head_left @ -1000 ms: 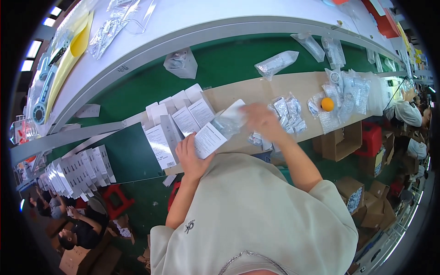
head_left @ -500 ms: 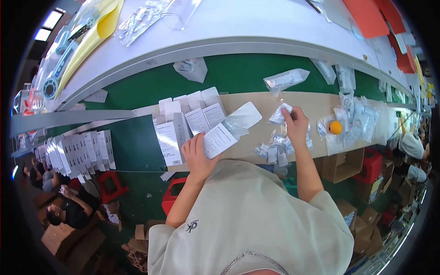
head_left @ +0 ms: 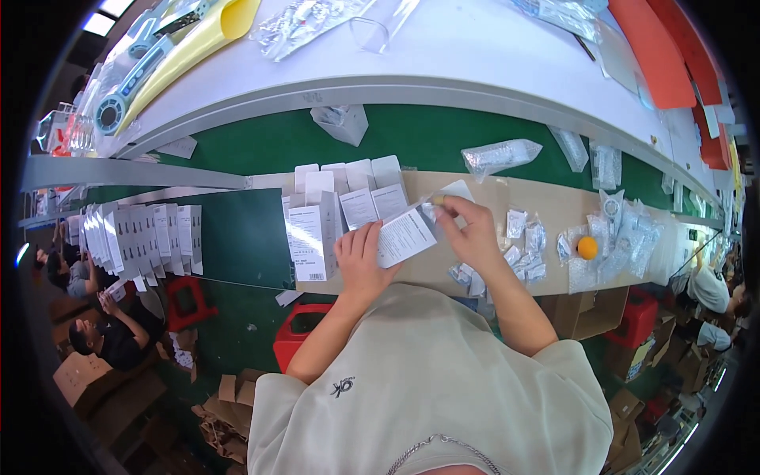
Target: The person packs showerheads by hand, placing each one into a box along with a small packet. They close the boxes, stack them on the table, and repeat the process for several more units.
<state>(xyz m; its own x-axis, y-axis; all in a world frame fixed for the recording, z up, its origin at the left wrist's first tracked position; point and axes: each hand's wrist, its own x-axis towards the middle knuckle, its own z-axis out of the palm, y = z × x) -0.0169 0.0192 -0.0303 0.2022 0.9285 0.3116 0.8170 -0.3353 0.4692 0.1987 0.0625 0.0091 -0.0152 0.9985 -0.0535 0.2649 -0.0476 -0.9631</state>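
A small white box (head_left: pixel 405 236) is gripped at its lower end by the left hand (head_left: pixel 362 260) and held just above the counter (head_left: pixel 546 207), open end turned rightward. A small clear packet (head_left: pixel 434 207) is pinched by the right hand (head_left: pixel 473 234) at that opening, seemingly for insertion. More packets (head_left: pixel 524 237) lie just right, within reach; flat boxes (head_left: pixel 348 198) are stacked behind.

white flat box (head_left: pixel 405 236) in hands; white boxes (head_left: pixel 340 202) on bench | clear bags (head_left: pixel 526 245) right
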